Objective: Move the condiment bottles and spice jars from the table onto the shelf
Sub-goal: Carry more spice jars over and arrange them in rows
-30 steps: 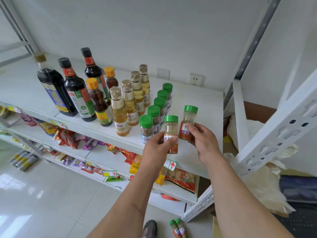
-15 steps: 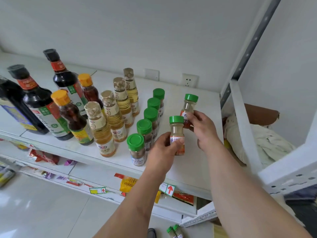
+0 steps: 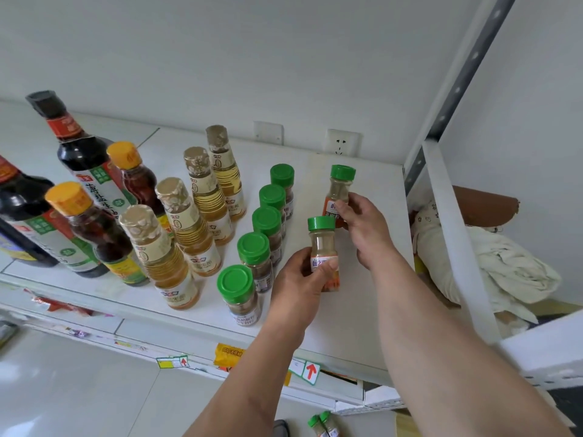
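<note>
Green-capped spice jars [image 3: 266, 220] stand in a row on the white shelf [image 3: 372, 279]. Just right of that row, the left hand [image 3: 299, 285] grips one upright jar [image 3: 324, 252]; beyond it, the right hand [image 3: 366, 228] pinches another jar [image 3: 339, 190].

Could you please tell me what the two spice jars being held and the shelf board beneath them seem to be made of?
Left-hand spice jar and right-hand spice jar: clear bodies, glass or plastic, since the powder shows through; green caps look like matte ribbed plastic; paper-like printed labels. Shelf board: smooth white surface with faint sheen, probably painted metal or laminate.
</note>
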